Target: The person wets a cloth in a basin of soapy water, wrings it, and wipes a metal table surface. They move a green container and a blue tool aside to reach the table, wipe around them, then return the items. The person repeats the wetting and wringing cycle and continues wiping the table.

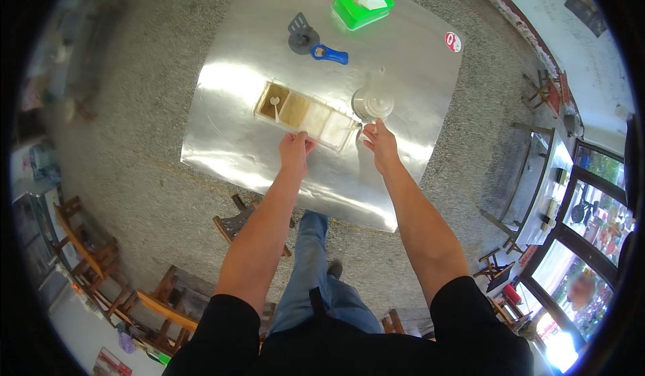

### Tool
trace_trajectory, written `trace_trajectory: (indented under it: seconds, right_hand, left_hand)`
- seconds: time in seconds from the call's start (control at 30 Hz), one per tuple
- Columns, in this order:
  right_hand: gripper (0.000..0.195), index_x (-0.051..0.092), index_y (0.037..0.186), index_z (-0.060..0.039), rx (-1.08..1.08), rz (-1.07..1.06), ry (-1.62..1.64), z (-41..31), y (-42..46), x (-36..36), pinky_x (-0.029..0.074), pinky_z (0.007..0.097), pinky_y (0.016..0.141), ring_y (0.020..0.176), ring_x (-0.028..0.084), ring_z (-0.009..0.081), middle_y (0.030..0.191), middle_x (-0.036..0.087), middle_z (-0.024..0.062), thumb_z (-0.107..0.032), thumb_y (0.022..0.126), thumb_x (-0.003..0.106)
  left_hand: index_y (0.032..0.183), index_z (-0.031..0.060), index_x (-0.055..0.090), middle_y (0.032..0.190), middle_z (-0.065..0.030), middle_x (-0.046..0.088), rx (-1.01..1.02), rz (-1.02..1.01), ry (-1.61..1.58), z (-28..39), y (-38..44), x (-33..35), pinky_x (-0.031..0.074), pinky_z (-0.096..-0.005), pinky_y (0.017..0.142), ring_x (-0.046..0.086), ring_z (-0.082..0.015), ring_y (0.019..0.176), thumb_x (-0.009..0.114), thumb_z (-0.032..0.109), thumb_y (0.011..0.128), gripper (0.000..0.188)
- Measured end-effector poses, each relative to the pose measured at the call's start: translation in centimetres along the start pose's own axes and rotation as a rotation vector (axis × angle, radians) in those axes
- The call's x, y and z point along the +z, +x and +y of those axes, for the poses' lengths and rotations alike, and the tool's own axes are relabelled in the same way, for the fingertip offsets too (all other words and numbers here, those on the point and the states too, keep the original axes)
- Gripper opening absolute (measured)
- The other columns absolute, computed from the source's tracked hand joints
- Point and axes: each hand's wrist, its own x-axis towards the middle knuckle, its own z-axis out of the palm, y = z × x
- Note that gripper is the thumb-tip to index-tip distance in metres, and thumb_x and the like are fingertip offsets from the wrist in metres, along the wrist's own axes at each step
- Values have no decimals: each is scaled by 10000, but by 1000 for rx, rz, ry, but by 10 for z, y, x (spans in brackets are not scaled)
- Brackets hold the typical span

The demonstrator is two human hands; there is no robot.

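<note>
A clear plastic condiment box [326, 137] sits on the metal-topped table [242, 147], its several compartments holding brown, tan and white contents. A small white spoon [275, 108] rests in the brown compartment. My left hand [295, 152] grips the box's near long edge, thumb on top and fingers underneath. Just past the box's right end is a pale lidded pot [374, 103]. My right hand [383, 144] is at the near side of that pot, with its fingers curled and slightly apart. Whether it grips a handle there cannot be made out.
Farther back on the table lie a blue bottle opener [330, 53], a grey slotted utensil with a round base [303, 38] and a green tissue box [362, 6]. A folding stool [237, 222] stands by the near edge. Wooden chairs [83, 235] line the lower left.
</note>
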Motion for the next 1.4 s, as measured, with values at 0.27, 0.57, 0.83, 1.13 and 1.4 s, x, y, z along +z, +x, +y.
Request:
trace_trajectory:
  seconds: [0.27, 0.57, 0.83, 1.13, 1.4]
  right_hand:
    - [421, 689, 914, 18, -434, 48, -906, 106, -89, -145, 507, 342, 680, 683, 626, 198, 781, 675, 94, -340, 998, 484]
    - [444, 679, 858, 18, -380, -624, -1502, 233, -291, -284, 531, 470, 797, 835, 685, 396, 901, 707, 228, -366, 972, 487]
    - [231, 645, 782, 8, 58, -549, -1302, 216, -337, -306, 474, 323, 504, 625, 643, 174, 707, 647, 72, -127, 949, 560]
    - [151, 645, 911, -11, 159, -538, -1363, 203, -326, -218, 501, 336, 496, 596, 614, 202, 749, 619, 86, -141, 929, 571]
    - [238, 673, 1002, 14, -281, -725, -1634, 307, -422, -42, 573, 338, 544, 675, 683, 207, 840, 692, 124, -158, 963, 513]
  left_hand:
    - [1033, -12, 643, 945, -92, 678, -22, -257, 31, -10, -61, -91, 589, -307, 816, 674, -187, 872, 662, 166, 986, 186]
    - [1035, -40, 671, 923, -129, 699, -34, 299, 101, -121, -379, -397, 608, -334, 745, 698, -214, 837, 640, 158, 974, 210]
    - [845, -17, 686, 707, -104, 659, -34, 1002, -36, -281, -676, -598, 514, -335, 575, 634, -196, 618, 605, 83, 894, 138]
    - [872, 35, 644, 777, -73, 648, 458, 1348, -743, -366, -846, -695, 553, -302, 629, 636, -174, 676, 608, 17, 920, 63]
    - [953, -15, 672, 806, -96, 670, 578, 1525, -722, -333, -936, -932, 542, -284, 603, 632, -165, 664, 569, 121, 980, 172]
